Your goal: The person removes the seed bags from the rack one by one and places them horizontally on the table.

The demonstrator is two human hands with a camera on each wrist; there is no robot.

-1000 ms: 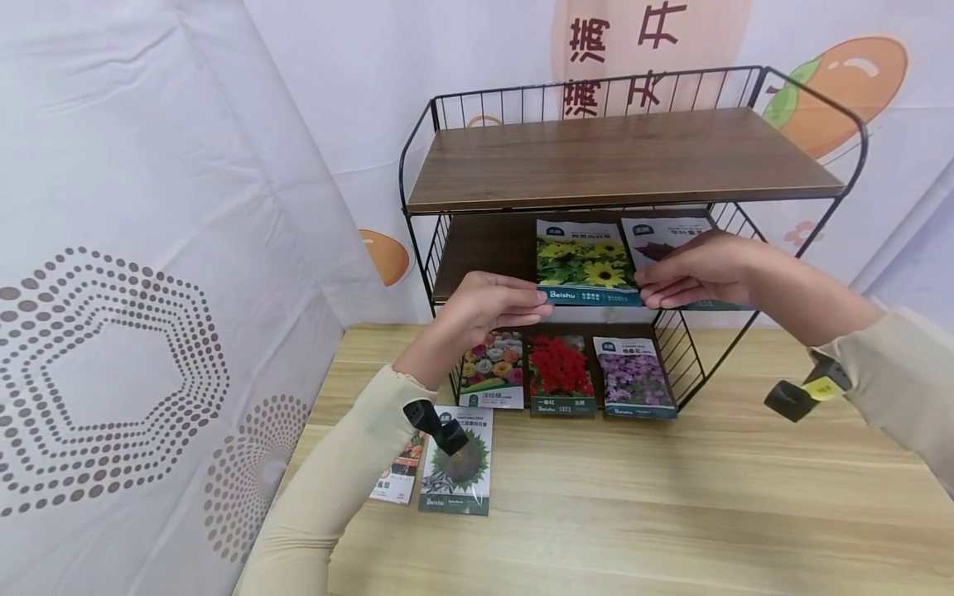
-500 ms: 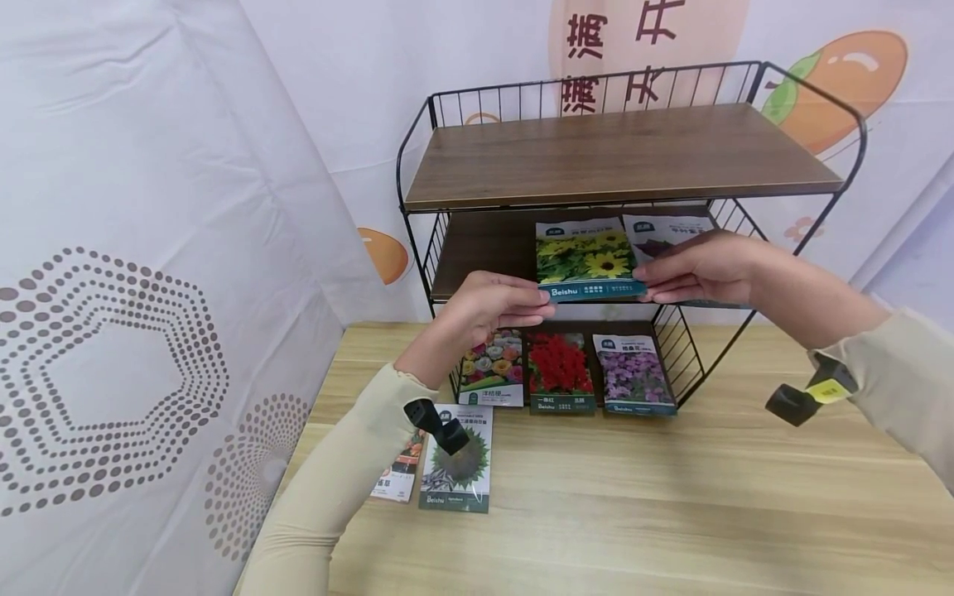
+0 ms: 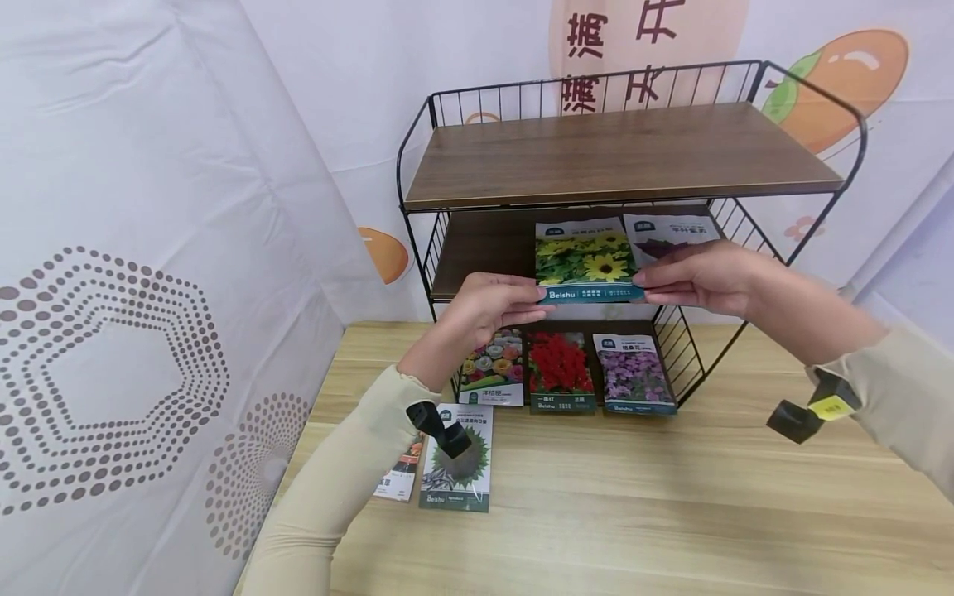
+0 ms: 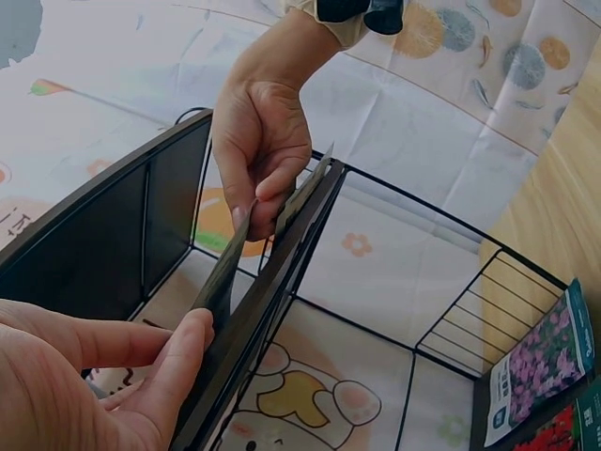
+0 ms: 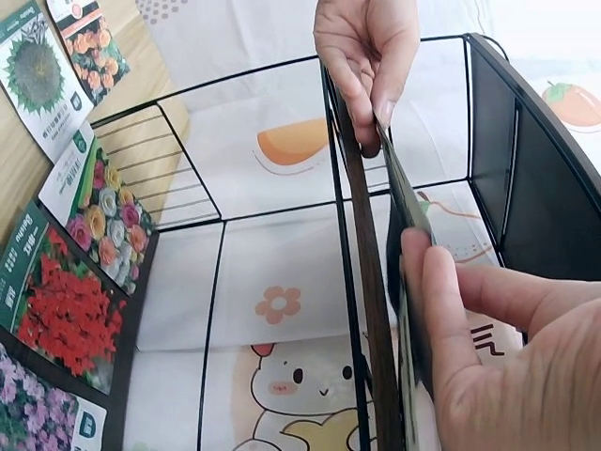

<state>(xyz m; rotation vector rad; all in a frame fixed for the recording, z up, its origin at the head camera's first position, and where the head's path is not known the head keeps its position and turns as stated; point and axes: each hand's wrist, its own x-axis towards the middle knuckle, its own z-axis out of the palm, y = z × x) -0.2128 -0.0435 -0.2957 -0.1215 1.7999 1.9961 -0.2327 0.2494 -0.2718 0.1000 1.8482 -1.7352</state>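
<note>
A seed packet with yellow flowers (image 3: 589, 257) lies on the middle shelf, its teal lower edge at the shelf front. My left hand (image 3: 495, 305) pinches its lower left corner between thumb and fingers. At the lower right corner my right hand (image 3: 701, 277) pinches it the same way. To its right, a packet with dark purple leaves (image 3: 663, 236) is partly hidden behind the right hand. Seen edge-on in the left wrist view, the yellow-flower packet (image 4: 225, 268) stands slightly off the shelf board, with both hands on its ends.
The black wire rack's top board (image 3: 619, 153) overhangs the middle shelf. Rose (image 3: 493, 368), red-flower (image 3: 561, 372) and purple-flower (image 3: 635, 374) packets line the bottom shelf. A sunflower-head packet (image 3: 456, 459) and an orange-flower packet (image 3: 398, 476) lie on the wooden table (image 3: 633, 513).
The right hand has shifted slightly down and right, with its wrist lower. The yellow-flower packet's front edge has moved only slightly; the left hand stays nearly still.
</note>
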